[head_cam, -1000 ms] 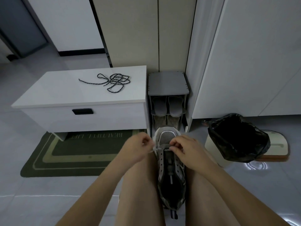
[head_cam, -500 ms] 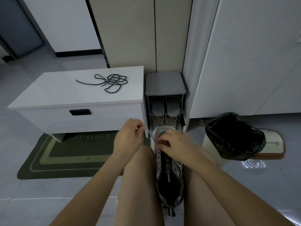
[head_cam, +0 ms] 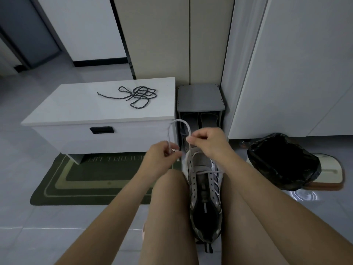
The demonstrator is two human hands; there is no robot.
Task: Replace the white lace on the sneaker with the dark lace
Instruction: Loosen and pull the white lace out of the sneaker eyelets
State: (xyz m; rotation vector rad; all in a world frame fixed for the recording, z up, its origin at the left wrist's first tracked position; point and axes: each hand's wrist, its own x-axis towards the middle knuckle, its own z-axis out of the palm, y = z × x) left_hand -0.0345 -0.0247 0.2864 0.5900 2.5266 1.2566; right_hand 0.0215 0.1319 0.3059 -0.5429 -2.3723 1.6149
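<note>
A grey and black sneaker (head_cam: 205, 190) sits wedged between my knees, toe pointing away from me. The white lace (head_cam: 179, 122) arches in a loop above the toe, with one strand still crossing the lower eyelets. My left hand (head_cam: 162, 156) grips one end of that loop to the left of the toe. My right hand (head_cam: 207, 141) pinches the other side just above the toe. The dark lace (head_cam: 137, 96) lies tangled on top of the white bench (head_cam: 76, 109), apart from both hands.
A small grey shoe rack (head_cam: 200, 100) holding slippers stands right of the bench. A green doormat (head_cam: 95, 180) lies on the tiled floor under the bench. A bin with a black bag (head_cam: 280, 161) sits at the right. Cabinet doors rise behind.
Both hands have lifted from the sneaker's eyelets, drawing the white lace out into a raised loop above the toe. The view has tilted slightly.
</note>
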